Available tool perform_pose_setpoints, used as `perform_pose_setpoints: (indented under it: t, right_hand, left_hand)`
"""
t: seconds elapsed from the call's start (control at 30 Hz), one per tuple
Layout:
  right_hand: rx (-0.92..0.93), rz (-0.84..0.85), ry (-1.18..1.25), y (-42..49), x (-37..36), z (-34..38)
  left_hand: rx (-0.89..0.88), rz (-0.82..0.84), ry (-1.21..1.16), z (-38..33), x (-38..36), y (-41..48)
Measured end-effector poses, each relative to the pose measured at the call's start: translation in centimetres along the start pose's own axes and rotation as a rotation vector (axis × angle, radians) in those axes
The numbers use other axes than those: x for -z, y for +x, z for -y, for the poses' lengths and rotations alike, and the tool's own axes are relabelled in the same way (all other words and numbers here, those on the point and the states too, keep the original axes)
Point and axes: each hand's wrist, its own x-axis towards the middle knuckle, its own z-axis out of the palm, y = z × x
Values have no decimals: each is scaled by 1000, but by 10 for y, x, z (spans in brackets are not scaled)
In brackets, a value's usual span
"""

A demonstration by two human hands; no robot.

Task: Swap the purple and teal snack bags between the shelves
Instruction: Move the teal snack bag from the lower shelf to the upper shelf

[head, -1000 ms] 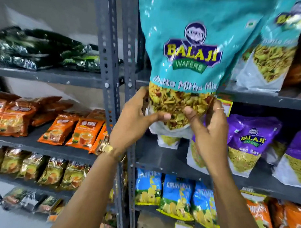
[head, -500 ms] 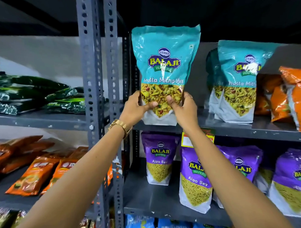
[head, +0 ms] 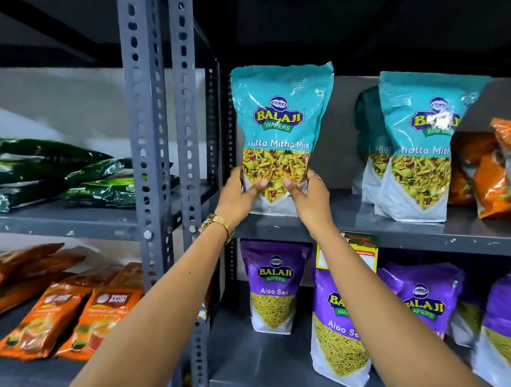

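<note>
Gripping a teal bag [head: 279,130] with both hands [head: 242,197] [head: 312,199], standing it upright on the upper shelf [head: 392,234]; purple bags [head: 274,286] waiting below, swap seemingly unfinished.

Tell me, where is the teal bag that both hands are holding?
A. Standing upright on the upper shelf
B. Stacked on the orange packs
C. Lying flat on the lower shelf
A: the teal bag stands upright on the upper shelf, gripped near its base by the left hand and right hand.
</note>
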Motion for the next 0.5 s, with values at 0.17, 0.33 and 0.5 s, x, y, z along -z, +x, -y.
perform_pose_setpoints:
  t: [0.17,0.33,0.5]
  right_hand:
    - [-2,5,14,8,0,-2]
    - [-17,30,9,8,-3,-4]
    - [-44,-15,6,-6,7,9]
  left_hand:
    - [24,0,2,3,-6,7]
    - [67,-29,112,10,-6,12]
    - [-67,-157,452,4,-9,-7]
